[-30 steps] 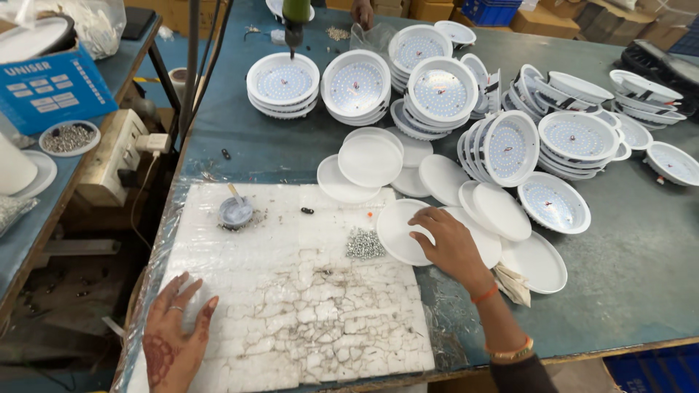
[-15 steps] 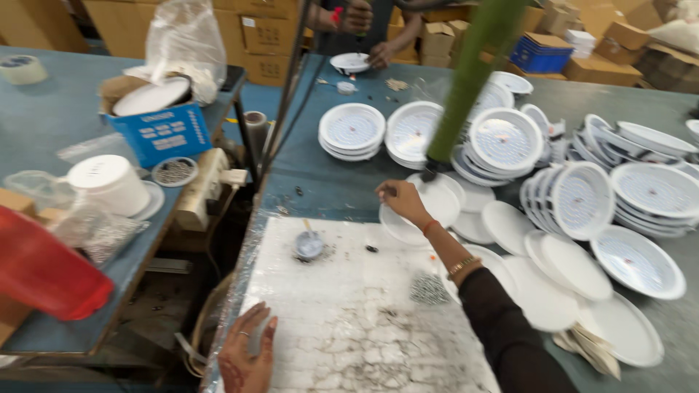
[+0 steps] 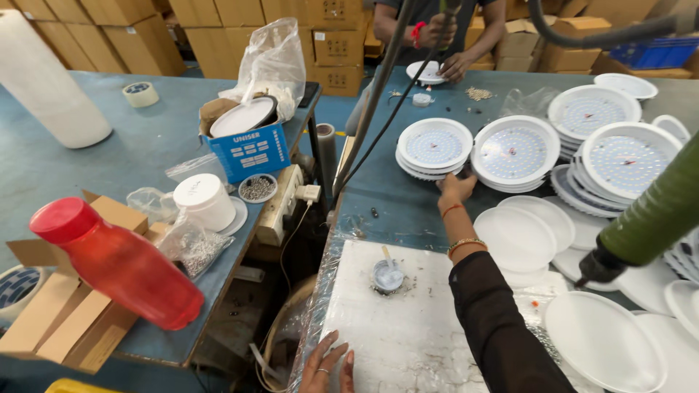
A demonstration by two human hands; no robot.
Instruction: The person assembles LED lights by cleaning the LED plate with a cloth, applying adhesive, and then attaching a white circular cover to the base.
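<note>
While right hand (image 3: 457, 188) reaches out, fingers loose on edge of lamp stack (image 3: 435, 145) at bench (image 3: 386, 196) far side, left hand (image 3: 328, 367) rests flat, empty, steadying on white mat (image 3: 393, 327).

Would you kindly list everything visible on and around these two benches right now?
Round lamp housings: several stacks, white, right bench, far side.
Diffuser discs: several, plain white, right bench near the right hand.
Small dish: one, grey, on the wrapped white board.
Hanging power tool: one, green, right edge.
Bottle: one, red, left bench, lying tilted.
Blue carton: one, left bench, holding a white disc.
White tub: one, left bench.
Tape roll: one, pale, left bench far side.
Cardboard boxes: many, brown, background.
Co-worker's hands: two, far end.
Left hand: on the board's near edge.
Right hand: reaching to the nearest housing stack.
</note>
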